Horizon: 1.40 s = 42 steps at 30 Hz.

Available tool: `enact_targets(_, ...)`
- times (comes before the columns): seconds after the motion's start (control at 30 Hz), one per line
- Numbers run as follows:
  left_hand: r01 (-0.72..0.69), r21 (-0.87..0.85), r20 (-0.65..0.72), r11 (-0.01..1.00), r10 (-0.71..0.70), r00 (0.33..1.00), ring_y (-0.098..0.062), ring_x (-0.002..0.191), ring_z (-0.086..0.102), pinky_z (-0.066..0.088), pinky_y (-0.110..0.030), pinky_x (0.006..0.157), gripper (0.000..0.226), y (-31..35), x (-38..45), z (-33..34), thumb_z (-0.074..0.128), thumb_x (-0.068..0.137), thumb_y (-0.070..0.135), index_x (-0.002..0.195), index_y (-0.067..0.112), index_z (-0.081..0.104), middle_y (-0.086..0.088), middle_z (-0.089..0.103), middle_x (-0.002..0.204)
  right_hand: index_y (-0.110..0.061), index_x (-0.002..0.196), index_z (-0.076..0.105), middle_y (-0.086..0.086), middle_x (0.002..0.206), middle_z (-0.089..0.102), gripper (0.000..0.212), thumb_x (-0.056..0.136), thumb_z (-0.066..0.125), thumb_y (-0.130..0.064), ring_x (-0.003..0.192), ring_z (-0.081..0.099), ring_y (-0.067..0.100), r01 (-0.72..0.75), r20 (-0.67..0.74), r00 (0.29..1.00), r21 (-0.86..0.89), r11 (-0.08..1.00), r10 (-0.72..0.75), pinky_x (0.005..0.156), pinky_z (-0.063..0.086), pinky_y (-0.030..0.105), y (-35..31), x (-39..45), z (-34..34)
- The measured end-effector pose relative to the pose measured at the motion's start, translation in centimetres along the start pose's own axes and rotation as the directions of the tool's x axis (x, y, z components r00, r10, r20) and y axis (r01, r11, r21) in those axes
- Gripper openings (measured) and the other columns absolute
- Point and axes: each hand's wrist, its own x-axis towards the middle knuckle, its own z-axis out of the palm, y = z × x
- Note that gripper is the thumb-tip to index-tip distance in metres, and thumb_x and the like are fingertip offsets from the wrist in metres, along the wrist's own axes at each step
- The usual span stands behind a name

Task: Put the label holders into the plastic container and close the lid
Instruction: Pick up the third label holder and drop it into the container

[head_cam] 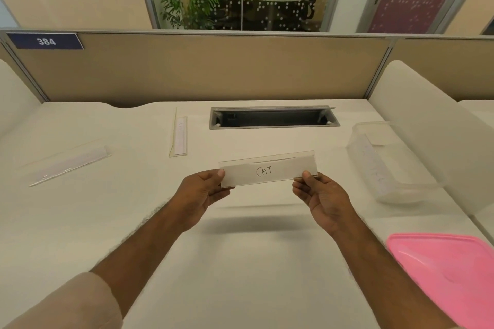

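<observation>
I hold a clear label holder [268, 169] with a paper slip reading "CAT" level above the desk's middle. My left hand [201, 192] pinches its left end and my right hand [320, 195] pinches its right end. A second label holder [179, 135] lies on the desk further back, and a third label holder [69, 164] lies at the left. The clear plastic container [385, 160] stands open at the right, with what looks like a holder inside. Its pink lid [449, 270] lies flat at the near right.
A recessed cable tray [272, 117] opens in the white desk [240, 262] behind the held piece. A beige partition [213, 67] with a "384" sign closes the back. White side dividers rise at the left and the right [427, 120].
</observation>
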Motion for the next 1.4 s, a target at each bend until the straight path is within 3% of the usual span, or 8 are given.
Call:
enact_targets(0.07, -0.019, 0.048, -0.038, 0.999, 0.021, 0.999, -0.021, 0.09, 0.07, 0.058, -0.029, 0.08, 0.016, -0.1, 0.3, 0.8, 0.061, 0.093, 0.012, 0.102, 0.004, 0.07, -0.01, 0.073, 0.106, -0.001, 0.082, 0.063, 0.011, 0.071, 0.07, 0.03, 0.06, 0.078, -0.016, 0.064, 0.068, 0.019, 0.0, 0.006, 1.0, -0.019, 1.0, 0.001, 0.061, 0.059, 0.027, 0.0, 0.1, -0.6)
enact_targets(0.2, -0.051, 0.112, -0.097, 0.992, 0.062, 0.993, -0.022, 0.087, 0.069, 0.059, -0.029, 0.078, 0.012, -0.1, 0.8, 2.1, 0.063, 0.091, 0.008, 0.099, 0.005, 0.071, -0.009, 0.072, 0.102, 0.004, 0.092, 0.063, 0.016, 0.08, 0.067, 0.009, 0.087, 0.061, -0.003, 0.07, 0.067, 0.023, 0.005, 0.039, 0.999, -0.079, 0.997, -0.002, 0.066, 0.06, 0.03, -0.6, 0.3, -2.2)
enact_targets(0.47, -0.084, 0.169, -0.101, 0.982, 0.102, 0.99, -0.023, 0.087, 0.069, 0.06, -0.026, 0.071, 0.012, 0.2, 2.3, 4.6, 0.065, 0.089, 0.009, 0.099, 0.004, 0.071, -0.01, 0.071, 0.104, -0.006, 0.102, 0.064, 0.014, 0.09, 0.063, 0.03, 0.076, 0.074, -0.017, 0.076, 0.065, 0.029, 0.118, 0.074, 0.993, -0.404, 0.907, -0.096, 0.07, 0.06, 0.039, -6.1, 1.3, -5.3)
enact_targets(0.63, -0.092, 0.235, -0.04, 0.968, 0.104, 0.994, -0.022, 0.091, 0.068, 0.06, -0.027, 0.073, 0.017, 0.1, 3.1, 6.6, 0.065, 0.09, 0.01, 0.104, 0.003, 0.071, -0.01, 0.07, 0.109, -0.023, 0.113, 0.067, 0.002, 0.11, 0.066, 0.039, 0.077, 0.075, -0.033, 0.096, 0.065, 0.019, 0.341, 0.257, 0.939, -0.767, 0.543, -0.228, 0.085, 0.053, 0.036, -10.7, 2.4, -5.8)
enact_targets(0.8, -0.094, 0.285, 0.035, 0.954, 0.088, 0.996, -0.024, 0.101, 0.065, 0.06, -0.03, 0.082, 0.018, 0.1, 4.2, 9.7, 0.063, 0.09, 0.011, 0.106, 0.005, 0.069, -0.009, 0.068, 0.114, -0.027, 0.113, 0.069, -0.004, 0.114, 0.069, 0.033, 0.083, 0.07, -0.041, 0.111, 0.062, 0.015, 0.268, 0.333, 0.925, -0.912, 0.31, 0.182, 0.103, 0.045, 0.035, -14.6, 3.7, -4.8)
enact_targets(1.17, -0.078, 0.327, 0.115, 0.942, 0.042, 0.992, -0.025, 0.111, 0.063, 0.055, -0.036, 0.095, 0.029, -0.2, 7.8, 16.0, 0.063, 0.09, 0.022, 0.117, 0.01, 0.067, -0.004, 0.066, 0.122, -0.022, 0.107, 0.075, 0.0, 0.105, 0.075, 0.023, 0.086, 0.069, -0.03, 0.091, 0.068, 0.016, 0.202, 0.29, 0.935, -0.908, 0.367, 0.204, 0.077, 0.049, 0.023, -16.6, 5.2, -9.5)
enact_targets(1.27, -0.15, 0.56, 0.086, 0.815, 0.122, 0.989, -0.021, 0.127, 0.054, 0.043, -0.041, 0.109, 0.048, -1.7, 8.8, 16.5, 0.057, 0.092, 0.044, 0.133, 0.02, 0.057, 0.003, 0.056, 0.139, -0.021, 0.107, 0.075, 0.003, 0.104, 0.075, 0.024, 0.085, 0.069, -0.029, 0.09, 0.068, 0.02, 0.182, 0.254, 0.962, -0.871, 0.457, 0.101, 0.081, 0.049, 0.032, -18.0, 5.5, -11.7)
enact_targets(1.4, -0.213, 0.914, 0.115, 0.345, 0.283, 0.952, -0.019, 0.142, 0.035, 0.026, -0.036, 0.117, 0.066, -6.6, 9.6, 14.1, 0.044, 0.094, 0.057, 0.147, 0.02, 0.04, 0.001, 0.039, 0.154, -0.019, 0.106, 0.072, 0.001, 0.103, 0.074, 0.02, 0.088, 0.067, -0.027, 0.085, 0.067, 0.016, 0.171, 0.119, 0.985, -0.779, 0.603, -0.126, 0.071, 0.049, 0.025, -19.5, 6.1, -14.5)
